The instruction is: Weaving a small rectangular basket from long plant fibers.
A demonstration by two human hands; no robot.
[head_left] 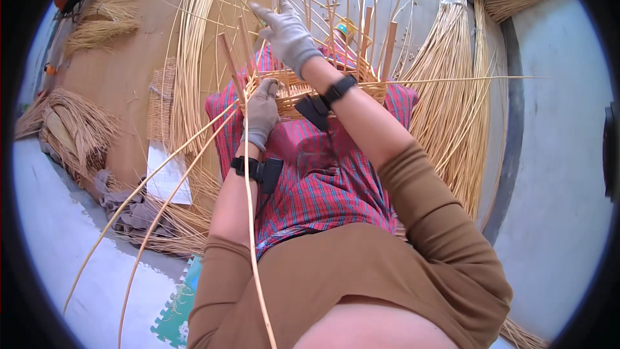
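Observation:
A half-woven wicker basket (297, 94) rests on my lap, with thin upright canes and several thicker wooden stakes (389, 50) rising from it. My left hand (261, 111), in a grey glove, is closed on the basket's near left corner. Long loose canes (155, 218) run from that corner toward the lower left, and one pale cane (253, 245) comes down past my left forearm. Above the basket's far side, my gloved right hand (288, 33) reaches among the uprights with thumb and forefinger stretched apart. Its other fingers are partly hidden. Another cane (478, 79) sticks out to the right.
Large bundles of long canes lie on the floor at right (445, 90) and at left (194, 58). A coiled bundle (81, 126), a flat woven panel (160, 103), a white sheet (169, 173) and grey cloth (132, 210) lie at left. Green foam matting (174, 313) is below.

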